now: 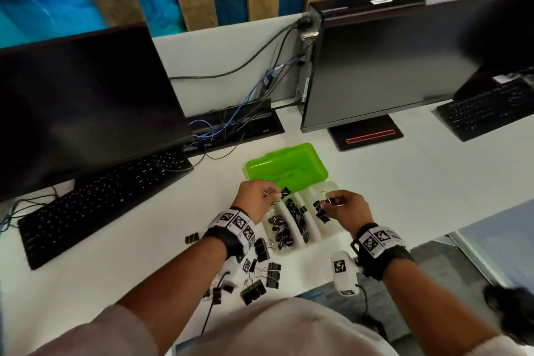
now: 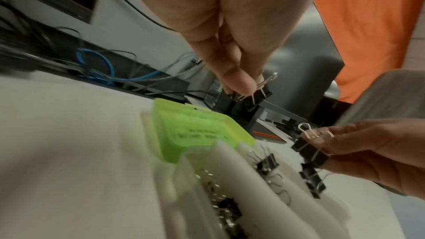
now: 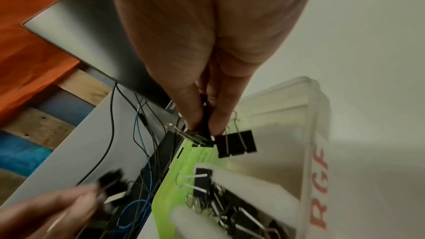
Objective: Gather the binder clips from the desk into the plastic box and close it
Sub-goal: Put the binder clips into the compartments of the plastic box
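Observation:
The clear plastic box (image 1: pixel 328 235) lies open on the white desk, its green lid (image 1: pixel 286 165) folded back. Several black binder clips (image 1: pixel 296 215) fill its compartments. My left hand (image 1: pixel 271 195) hovers over the box's far left end and pinches a small black clip (image 1: pixel 284 191), seen close in the left wrist view (image 2: pixel 255 97). My right hand (image 1: pixel 328 204) is over the right compartment and pinches another clip (image 2: pixel 308 150) by its wire handles; it dangles below the fingertips (image 3: pixel 236 144). Several loose clips (image 1: pixel 273 274) lie on the desk under my left forearm.
A keyboard (image 1: pixel 101 199) and monitor (image 1: pixel 81 101) stand at the left. Cables (image 1: pixel 219 124) run behind the box, and a second monitor (image 1: pixel 375 66) on its base (image 1: pixel 365 134) is at the right. One clip (image 1: pixel 192 238) lies left of my wrist.

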The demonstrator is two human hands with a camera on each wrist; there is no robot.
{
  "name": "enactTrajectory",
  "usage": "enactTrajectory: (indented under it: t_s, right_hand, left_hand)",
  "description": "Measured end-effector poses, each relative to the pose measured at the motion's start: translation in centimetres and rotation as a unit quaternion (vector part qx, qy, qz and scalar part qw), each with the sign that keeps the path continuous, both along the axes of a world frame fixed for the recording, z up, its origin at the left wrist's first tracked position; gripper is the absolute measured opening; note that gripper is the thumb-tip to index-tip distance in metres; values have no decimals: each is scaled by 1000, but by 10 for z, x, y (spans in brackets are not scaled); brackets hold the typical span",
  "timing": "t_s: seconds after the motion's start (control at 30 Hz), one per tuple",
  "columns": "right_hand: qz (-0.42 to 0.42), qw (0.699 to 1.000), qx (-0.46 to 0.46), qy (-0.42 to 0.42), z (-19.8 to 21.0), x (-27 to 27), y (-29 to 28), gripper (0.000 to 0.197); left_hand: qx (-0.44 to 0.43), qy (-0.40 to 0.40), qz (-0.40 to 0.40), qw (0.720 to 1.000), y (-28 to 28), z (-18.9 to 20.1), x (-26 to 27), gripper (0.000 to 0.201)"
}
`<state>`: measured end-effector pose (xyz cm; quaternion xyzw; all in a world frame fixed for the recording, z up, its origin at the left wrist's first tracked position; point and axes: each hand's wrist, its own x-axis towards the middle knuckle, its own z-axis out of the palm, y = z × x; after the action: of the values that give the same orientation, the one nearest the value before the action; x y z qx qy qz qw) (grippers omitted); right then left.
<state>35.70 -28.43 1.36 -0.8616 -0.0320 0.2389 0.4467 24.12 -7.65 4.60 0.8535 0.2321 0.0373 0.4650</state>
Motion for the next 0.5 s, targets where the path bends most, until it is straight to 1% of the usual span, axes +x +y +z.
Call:
enactTrajectory:
  t_s: [0.1, 0.2, 0.3, 0.33, 0.4, 0.43, 0.5]
  right_hand:
    - [-7, 998, 28, 51, -1, -8, 1, 14]
    - [4, 999, 22, 31, 2, -11, -1, 12]
    - [19, 1000, 11, 10, 2, -9, -7, 12]
    - [33, 999, 3, 4, 2, -8, -9, 12]
    - [84, 995, -45, -26, 1, -5, -12, 13]
    - [112, 990, -71, -42, 2, -5, -13, 12]
    - [162, 981, -92, -56, 4, -3, -14, 12]
  left_hand:
    - [22, 18, -28, 999, -24, -2, 24, 11]
    - [45, 32, -42, 998, -42, -8, 42, 10]
    - [45, 38, -37, 998, -54, -13, 58, 10]
    - [45, 41, -37, 997, -57, -14, 63, 10]
    - [48, 50, -37, 997, -63, -18, 70, 10]
    - [48, 54, -35, 997, -65, -21, 73, 10]
    - [53, 59, -30, 996, -69, -24, 77, 13]
